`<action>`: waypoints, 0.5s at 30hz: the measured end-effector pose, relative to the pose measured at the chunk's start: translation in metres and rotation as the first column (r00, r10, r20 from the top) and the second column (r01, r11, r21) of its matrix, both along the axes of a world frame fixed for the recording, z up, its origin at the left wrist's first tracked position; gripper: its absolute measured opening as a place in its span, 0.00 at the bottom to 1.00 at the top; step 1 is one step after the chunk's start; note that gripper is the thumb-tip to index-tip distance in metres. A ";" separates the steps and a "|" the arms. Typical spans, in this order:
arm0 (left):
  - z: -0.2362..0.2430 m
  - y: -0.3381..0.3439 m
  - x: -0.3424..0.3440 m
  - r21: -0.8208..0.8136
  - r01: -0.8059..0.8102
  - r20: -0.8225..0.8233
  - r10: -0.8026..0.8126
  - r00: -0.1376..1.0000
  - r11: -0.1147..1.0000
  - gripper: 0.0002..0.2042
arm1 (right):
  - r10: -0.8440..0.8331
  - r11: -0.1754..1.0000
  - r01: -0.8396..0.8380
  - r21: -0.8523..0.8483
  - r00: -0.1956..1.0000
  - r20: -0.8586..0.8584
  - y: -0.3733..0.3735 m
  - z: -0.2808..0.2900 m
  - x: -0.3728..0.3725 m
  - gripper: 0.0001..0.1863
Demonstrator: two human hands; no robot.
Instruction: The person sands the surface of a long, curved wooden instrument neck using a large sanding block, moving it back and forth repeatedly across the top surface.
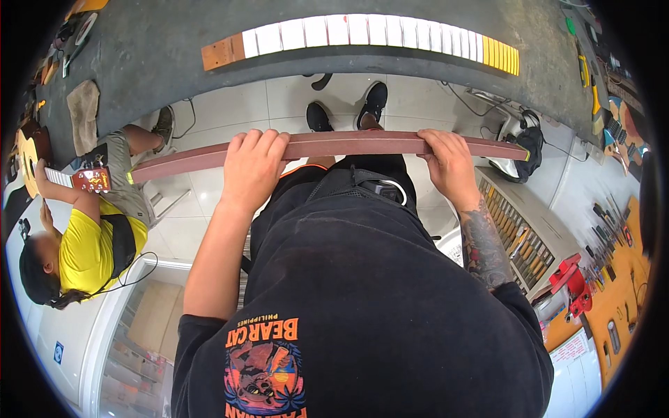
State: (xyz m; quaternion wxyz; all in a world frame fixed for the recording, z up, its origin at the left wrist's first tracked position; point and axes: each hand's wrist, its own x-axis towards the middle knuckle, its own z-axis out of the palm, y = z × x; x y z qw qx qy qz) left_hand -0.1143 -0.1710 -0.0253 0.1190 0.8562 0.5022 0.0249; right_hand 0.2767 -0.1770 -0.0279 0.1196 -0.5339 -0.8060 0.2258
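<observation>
Hands are gripping the long reddish wooden strip (327,148) across mid-frame: we are curling our left hand (252,167) and right hand (449,161) over it, well apart.

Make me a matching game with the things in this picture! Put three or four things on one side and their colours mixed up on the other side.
Things:
1. long wooden strip held by left hand and right hand
2. seated person's shirt
3. clamp at the right
4. workbench top

Colours:
A. red
B. grey
C. reddish-brown
D. yellow

Pairs: 1-C, 2-D, 3-A, 4-B
</observation>
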 end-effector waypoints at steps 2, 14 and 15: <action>-0.001 -0.003 -0.002 0.022 0.006 -0.004 -0.006 1.000 1.000 0.18 | 0.000 1.000 0.000 -0.020 1.000 -0.006 -0.002 0.001 0.000 0.25; 0.023 -0.014 -0.016 0.013 0.007 -0.006 -0.007 1.000 1.000 0.22 | 0.012 0.996 -0.012 0.083 1.000 0.002 -0.006 0.024 0.001 0.26; 0.026 -0.013 -0.016 0.018 0.009 -0.007 -0.009 1.000 1.000 0.22 | 0.014 0.996 -0.014 0.092 1.000 0.003 -0.005 0.027 0.001 0.26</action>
